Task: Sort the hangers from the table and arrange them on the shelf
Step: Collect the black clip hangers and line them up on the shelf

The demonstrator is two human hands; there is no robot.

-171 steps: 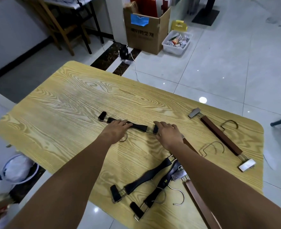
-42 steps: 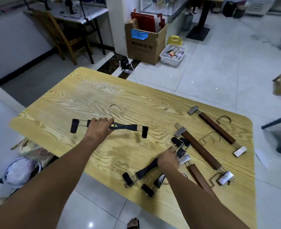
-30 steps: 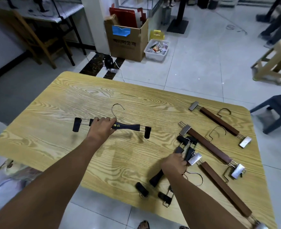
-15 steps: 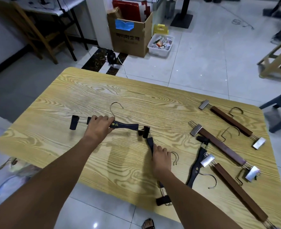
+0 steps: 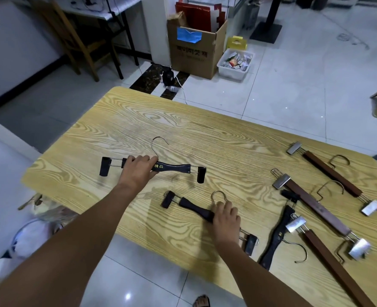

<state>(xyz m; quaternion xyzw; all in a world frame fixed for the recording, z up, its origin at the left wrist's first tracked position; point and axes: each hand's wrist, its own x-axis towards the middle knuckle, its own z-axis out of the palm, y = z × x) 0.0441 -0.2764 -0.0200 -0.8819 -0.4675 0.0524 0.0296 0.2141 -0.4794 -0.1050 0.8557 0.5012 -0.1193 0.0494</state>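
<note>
The left hand (image 5: pixel 139 171) covers part of the far black hanger (image 5: pixel 174 169)'s bar, at 9 o'clock of its hook. The right hand (image 5: pixel 226 220) hides the near black hanger (image 5: pixel 194 208)'s middle and hook base, and whether its grip closes under the bar cannot be told. At 5 o'clock a brown hanger (image 5: pixel 335 268) runs off the bottom edge. At 4 o'clock a metal clip (image 5: pixel 360 248) is blurred.

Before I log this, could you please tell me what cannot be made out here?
Head view:
- Shelf: outside the frame.
- Near black hanger: middle hidden under right hand; grip or press unclear.
- Nearest brown hanger: cut off by bottom edge.
- Far black hanger: bar partly under left hand.
</note>
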